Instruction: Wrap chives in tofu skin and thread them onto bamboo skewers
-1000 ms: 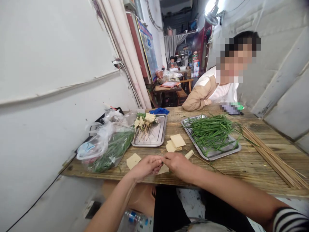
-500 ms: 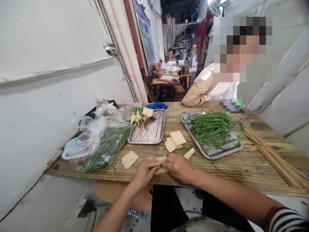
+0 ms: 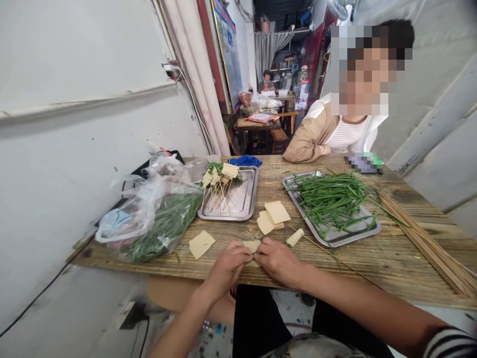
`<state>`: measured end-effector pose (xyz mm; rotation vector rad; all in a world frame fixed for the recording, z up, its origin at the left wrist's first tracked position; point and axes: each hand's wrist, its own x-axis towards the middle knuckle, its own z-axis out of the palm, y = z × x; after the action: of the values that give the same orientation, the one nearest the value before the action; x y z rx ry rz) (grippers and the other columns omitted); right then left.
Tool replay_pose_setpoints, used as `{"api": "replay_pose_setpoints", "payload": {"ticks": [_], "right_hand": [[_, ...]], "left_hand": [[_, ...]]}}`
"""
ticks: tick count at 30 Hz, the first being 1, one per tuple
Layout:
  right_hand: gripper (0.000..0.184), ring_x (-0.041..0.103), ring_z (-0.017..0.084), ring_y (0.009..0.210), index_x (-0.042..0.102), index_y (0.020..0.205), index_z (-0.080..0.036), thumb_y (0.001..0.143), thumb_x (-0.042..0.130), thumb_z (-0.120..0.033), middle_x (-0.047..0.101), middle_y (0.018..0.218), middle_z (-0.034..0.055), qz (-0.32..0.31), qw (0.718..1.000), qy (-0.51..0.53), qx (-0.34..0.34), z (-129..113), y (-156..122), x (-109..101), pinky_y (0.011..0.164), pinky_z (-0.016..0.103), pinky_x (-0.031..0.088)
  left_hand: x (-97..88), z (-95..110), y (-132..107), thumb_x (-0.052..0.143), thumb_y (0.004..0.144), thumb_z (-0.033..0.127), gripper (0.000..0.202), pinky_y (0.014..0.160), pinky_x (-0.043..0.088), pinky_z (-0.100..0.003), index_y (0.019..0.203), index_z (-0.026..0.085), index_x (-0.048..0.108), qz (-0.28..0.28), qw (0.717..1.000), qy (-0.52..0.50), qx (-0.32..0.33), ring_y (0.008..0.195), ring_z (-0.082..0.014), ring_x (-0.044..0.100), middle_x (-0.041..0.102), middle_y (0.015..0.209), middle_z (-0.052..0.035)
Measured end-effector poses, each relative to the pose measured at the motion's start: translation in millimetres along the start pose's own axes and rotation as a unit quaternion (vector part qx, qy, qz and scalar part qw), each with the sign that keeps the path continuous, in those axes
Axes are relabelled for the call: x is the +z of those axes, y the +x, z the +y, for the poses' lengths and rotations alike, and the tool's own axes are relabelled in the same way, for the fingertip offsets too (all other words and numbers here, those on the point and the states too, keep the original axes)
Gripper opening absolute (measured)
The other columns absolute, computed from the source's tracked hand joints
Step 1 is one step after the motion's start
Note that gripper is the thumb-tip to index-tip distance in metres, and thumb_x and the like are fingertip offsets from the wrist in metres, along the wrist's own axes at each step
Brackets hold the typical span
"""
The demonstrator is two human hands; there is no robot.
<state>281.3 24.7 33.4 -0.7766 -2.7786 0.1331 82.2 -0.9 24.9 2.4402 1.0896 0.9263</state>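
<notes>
My left hand (image 3: 230,264) and my right hand (image 3: 278,262) are close together at the table's near edge. Both have their fingers closed on a pale tofu sheet (image 3: 252,246), with a bit of green chive showing at its edge; the fingers hide much of it. Just right of my right hand lies a rolled tofu sheet (image 3: 295,237) with a thin skewer by it. A small stack of tofu sheets (image 3: 278,212) is beyond my hands, and a single square sheet (image 3: 201,244) lies left of my left hand.
A metal tray (image 3: 367,231) holds cut chives (image 3: 331,199). Bamboo skewers (image 3: 425,243) lie at the right. Another tray (image 3: 248,211) carries skewered tofu rolls (image 3: 229,170). A plastic bag of greens (image 3: 167,219) stands left. Across the table a person (image 3: 313,134) sits near a phone.
The tofu sheet's near part, flat below my fingers before, is now turned up between my hands. My fingers have shifted slightly along it. The person opposite has turned the head.
</notes>
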Motion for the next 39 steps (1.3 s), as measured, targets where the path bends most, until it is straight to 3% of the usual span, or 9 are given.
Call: {"api": "replay_pose_setpoints", "payload": {"ticks": [5, 9, 12, 17, 21, 26, 31, 35, 39], "right_hand": [[0.026, 0.045, 0.022, 0.086, 0.062, 0.086, -0.011, 0.087, 0.056, -0.036, 0.056, 0.084, 0.008, -0.002, 0.999, -0.049, -0.001, -10, 0, 4, 0.069, 0.035, 0.036], [0.018, 0.046, 0.021, 0.081, 0.062, 0.076, -0.014, 0.089, 0.052, -0.021, 0.056, 0.077, 0.0076, 0.0, 0.998, -0.065, 0.012, -17, 8, 16, 0.065, 0.035, 0.035], [0.013, 0.047, 0.021, 0.08, 0.063, 0.077, -0.013, 0.086, 0.055, -0.019, 0.057, 0.075, 0.0077, -0.005, 0.997, -0.07, 0.012, -19, 13, 18, 0.065, 0.035, 0.035], [0.015, 0.048, 0.019, 0.078, 0.064, 0.076, -0.012, 0.087, 0.054, -0.018, 0.059, 0.077, 0.0071, -0.008, 0.999, -0.042, 0.014, -10, 10, 8, 0.067, 0.033, 0.037], [0.024, 0.049, 0.016, 0.077, 0.066, 0.072, -0.015, 0.09, 0.051, -0.02, 0.059, 0.077, 0.0053, 0.028, 0.998, 0.062, 0.02, 2, 5, 6, 0.068, 0.028, 0.039], [0.008, 0.053, 0.015, 0.076, 0.071, 0.077, -0.015, 0.081, 0.064, -0.018, 0.062, 0.075, 0.0039, 0.015, 0.982, 0.182, 0.039, 14, 10, 5, 0.068, 0.024, 0.039], [0.006, 0.056, 0.013, 0.073, 0.072, 0.079, -0.014, 0.079, 0.066, -0.015, 0.064, 0.073, 0.0032, -0.034, 0.969, 0.238, 0.057, 22, 21, -2, 0.066, 0.021, 0.039], [0.007, 0.054, 0.014, 0.072, 0.071, 0.076, -0.013, 0.08, 0.066, -0.018, 0.063, 0.07, 0.0032, -0.036, 0.981, 0.189, 0.037, 20, 20, -4, 0.065, 0.023, 0.038], [0.019, 0.05, 0.018, 0.078, 0.066, 0.078, -0.013, 0.089, 0.054, -0.022, 0.06, 0.076, 0.0063, 0.057, 0.997, 0.048, 0.011, 3, 6, -5, 0.07, 0.03, 0.036]], "left_hand": [[-10.3, 4, 6, 0.043, 0.09, 0.017, 0.027, 0.081, 0.048, -0.033, 0.096, 0.019, 0.069, -0.07, 0.997, 0.015, 0.026, 0.088, -0.0165, 0.058, 0.068, 0.088, -0.0077], [-17.8, 10, 7, 0.042, 0.089, 0.017, 0.029, 0.083, 0.048, -0.034, 0.1, 0.022, 0.069, -0.095, 0.995, 0.026, 0.023, 0.09, -0.0171, 0.058, 0.068, 0.09, -0.0079], [-19.3, 11, 4, 0.049, 0.085, 0.019, 0.027, 0.086, 0.047, -0.035, 0.106, 0.021, 0.067, -0.099, 0.995, 0.027, 0.01, 0.095, -0.0187, 0.056, 0.066, 0.097, -0.0091], [-9.4, 7, -1, 0.049, 0.087, 0.016, 0.024, 0.08, 0.048, -0.031, 0.101, 0.022, 0.068, -0.03, 0.999, 0.017, 0.027, 0.087, -0.0156, 0.057, 0.067, 0.089, -0.0063], [1.8, 6, -9, 0.048, 0.089, 0.015, 0.024, 0.075, 0.048, -0.028, 0.099, 0.023, 0.068, 0.015, 1.0, 0.011, 0.01, 0.079, -0.0132, 0.058, 0.068, 0.083, -0.0045], [8.7, 11, -20, 0.051, 0.089, 0.02, 0.023, 0.074, 0.049, -0.027, 0.106, 0.023, 0.066, 0.107, 0.994, -0.003, -0.023, 0.077, -0.0129, 0.061, 0.071, 0.084, -0.0036], [9.1, 20, -17, 0.048, 0.09, 0.022, 0.021, 0.073, 0.048, -0.028, 0.089, 0.021, 0.069, 0.082, 0.994, 0.022, -0.067, 0.076, -0.0141, 0.059, 0.068, 0.079, -0.0041], [8.6, 24, -13, 0.049, 0.088, 0.026, 0.026, 0.065, 0.044, -0.027, 0.079, 0.02, 0.072, 0.065, 0.987, 0.056, -0.139, 0.073, -0.0154, 0.056, 0.063, 0.073, -0.0051], [4.8, 23, -9, 0.051, 0.086, 0.024, 0.024, 0.07, 0.042, -0.03, 0.078, 0.023, 0.073, 0.02, 0.982, 0.062, -0.177, 0.072, -0.0157, 0.056, 0.065, 0.072, -0.0037]]}}
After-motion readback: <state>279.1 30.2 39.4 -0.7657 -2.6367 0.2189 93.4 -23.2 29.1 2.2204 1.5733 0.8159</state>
